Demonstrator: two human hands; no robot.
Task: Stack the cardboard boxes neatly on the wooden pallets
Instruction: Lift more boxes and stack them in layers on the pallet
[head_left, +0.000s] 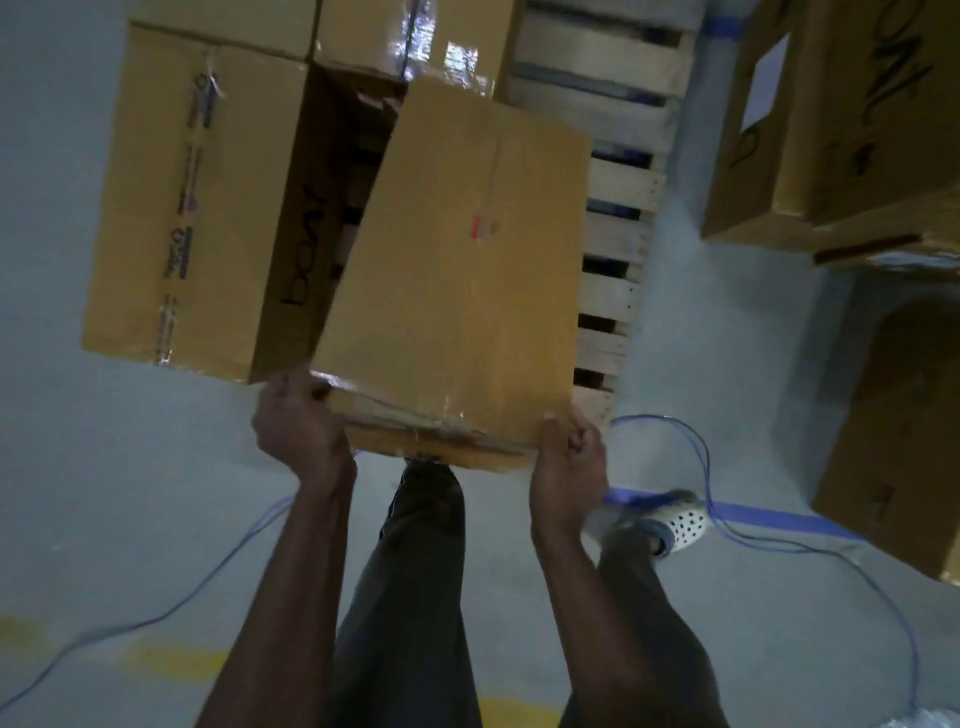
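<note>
Currently the task stands partly done, as far as the single head view shows. A large brown cardboard box with printed tape along its top (197, 208) already sits on the left part of the pale slatted wooden pallet (618, 187), and further brown taped boxes (410, 36) stand behind it at the far end; whether these rest on the same pallet cannot be told. The right half of the pallet shows bare slats from near to far, so room for more boxes remains. The box in hand, a plain brown taped cardboard carton (462, 270), is carried above the pallet's near right area, tilted and skewed against the seated box, overlapping its right face in the view; whether the two touch cannot be told. The left hand (298, 421) grips the carton's near left corner, fingers curled under the edge. The right hand (569, 457) clamps the near right corner, thumb on top and fingers wrapped beneath. Neither hand is spread free; both are closed on the carton. Judged from this, the remaining work is to square the carton to its neighbour, lower it onto the open slats and release it. More brown cardboard boxes (841, 119) stand on the floor at the right, possibly awaiting stacking. A blue cable (701, 467) trails across the grey floor (78, 467) near the person's feet and is a trip risk.
</note>
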